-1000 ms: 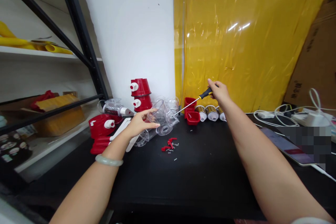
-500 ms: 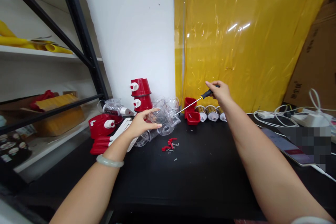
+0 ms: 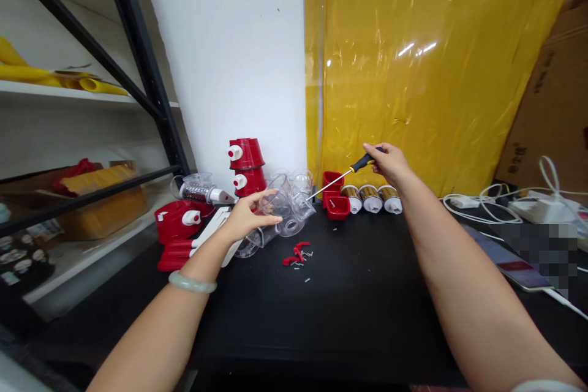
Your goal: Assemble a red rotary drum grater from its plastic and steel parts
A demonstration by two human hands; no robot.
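My left hand (image 3: 245, 218) grips a clear plastic housing (image 3: 282, 208) that rests tilted on the black table (image 3: 349, 294). My right hand (image 3: 388, 162) is closed on the black-and-yellow handle of a screwdriver (image 3: 342, 176). Its metal shaft slants down to the left, and the tip meets the right side of the clear housing. Small red clips and loose screws (image 3: 297, 253) lie on the table just in front of the housing.
Stacked red parts (image 3: 247, 165) stand behind the housing; more red and white parts (image 3: 184, 223) lie at left. Small red trays (image 3: 335, 197) and three gold-and-white cylinders (image 3: 371, 197) line the yellow curtain. Cables, a power strip (image 3: 542, 208) and a phone (image 3: 509, 257) lie at right. A metal shelf stands at left.
My right hand has shifted slightly right and its fingers have turned on the screwdriver handle. My left hand keeps hold of the clear housing in the same place.
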